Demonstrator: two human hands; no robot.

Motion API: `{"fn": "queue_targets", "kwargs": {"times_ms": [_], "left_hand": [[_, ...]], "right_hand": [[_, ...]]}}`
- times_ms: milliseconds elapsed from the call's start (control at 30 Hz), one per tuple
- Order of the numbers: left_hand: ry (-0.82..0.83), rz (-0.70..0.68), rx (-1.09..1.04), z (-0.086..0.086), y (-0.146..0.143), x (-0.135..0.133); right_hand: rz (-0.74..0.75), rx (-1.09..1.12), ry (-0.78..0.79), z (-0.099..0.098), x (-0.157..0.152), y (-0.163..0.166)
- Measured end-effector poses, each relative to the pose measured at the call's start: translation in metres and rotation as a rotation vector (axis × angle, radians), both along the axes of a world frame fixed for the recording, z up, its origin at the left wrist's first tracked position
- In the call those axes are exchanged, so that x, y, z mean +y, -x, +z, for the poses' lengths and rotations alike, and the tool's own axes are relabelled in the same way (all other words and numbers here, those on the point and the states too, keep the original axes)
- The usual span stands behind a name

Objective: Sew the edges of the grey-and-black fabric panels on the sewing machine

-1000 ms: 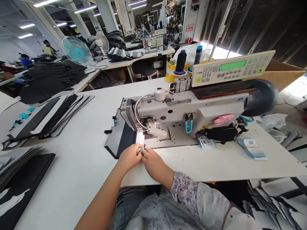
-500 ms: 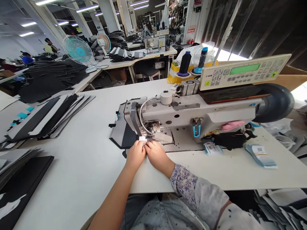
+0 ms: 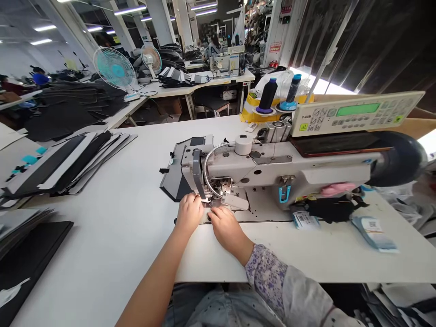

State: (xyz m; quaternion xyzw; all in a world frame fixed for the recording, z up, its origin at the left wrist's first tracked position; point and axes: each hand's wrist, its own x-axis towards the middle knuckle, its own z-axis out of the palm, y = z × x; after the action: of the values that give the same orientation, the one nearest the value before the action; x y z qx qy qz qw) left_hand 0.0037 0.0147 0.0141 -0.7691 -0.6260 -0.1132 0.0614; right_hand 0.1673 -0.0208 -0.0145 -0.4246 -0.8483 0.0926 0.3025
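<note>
Far left of the fingers, a stack of black panels [image 3: 30, 247] lies at the near edge of the white worktable [image 3: 112, 240], with a fanned pile of black-and-grey panels [image 3: 64, 165] just beyond it. Next come the left hand [image 3: 189, 213] and, just beside it, the right hand [image 3: 226, 231], both up against the sewing machine [image 3: 275, 165]. The left fingers [image 3: 190, 202] are curled down at the presser foot, and the right fingers [image 3: 216, 215] are bent down just in front of it. They are not spread open, but whether they pinch anything is too small to tell. A grey-and-black panel [image 3: 179, 181] lies under the machine head, stretching away beyond the left fingers. Right of the fingers, a black bundle [image 3: 332, 210] sits beside a paper tag [image 3: 304, 220], and a bundle of QR labels [image 3: 374, 234] lies farther along. Two thread cones [image 3: 268, 95] stand beyond the machine.
</note>
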Motion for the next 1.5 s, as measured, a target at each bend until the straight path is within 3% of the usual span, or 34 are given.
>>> {"fn": "queue_targets", "kwargs": {"times_ms": [367,567,667,800,900,1033,1133,1300,1500], "left_hand": [[0.008,-0.034,-0.112,-0.008,0.005,0.005],[0.035,-0.031,-0.057,0.0,0.004,0.009],[0.095,-0.08,-0.066,0.009,0.017,-0.015],[0.167,-0.186,-0.09,0.012,0.046,-0.081],[0.166,-0.188,-0.087,0.005,0.058,-0.123],[0.126,-0.114,-0.108,-0.005,0.057,-0.137],[0.097,-0.058,-0.117,-0.005,0.053,-0.13],[0.051,-0.066,-0.119,0.004,0.039,-0.108],[0.106,-0.006,-0.126,0.004,0.011,-0.063]], "right_hand": [[-0.004,-0.008,0.005,0.006,0.001,0.002],[0.007,0.024,-0.008,0.005,-0.001,0.0],[0.02,0.042,-0.009,0.005,-0.005,-0.002],[0.029,0.04,-0.02,0.005,-0.011,-0.005],[0.04,0.018,-0.032,0.004,-0.009,-0.003],[0.029,0.095,0.002,0.006,-0.011,-0.001],[-0.139,0.293,-0.033,0.009,-0.024,-0.018],[-0.707,0.563,-0.295,0.015,-0.04,-0.083],[-0.769,0.783,0.052,0.038,-0.018,-0.118]]}}
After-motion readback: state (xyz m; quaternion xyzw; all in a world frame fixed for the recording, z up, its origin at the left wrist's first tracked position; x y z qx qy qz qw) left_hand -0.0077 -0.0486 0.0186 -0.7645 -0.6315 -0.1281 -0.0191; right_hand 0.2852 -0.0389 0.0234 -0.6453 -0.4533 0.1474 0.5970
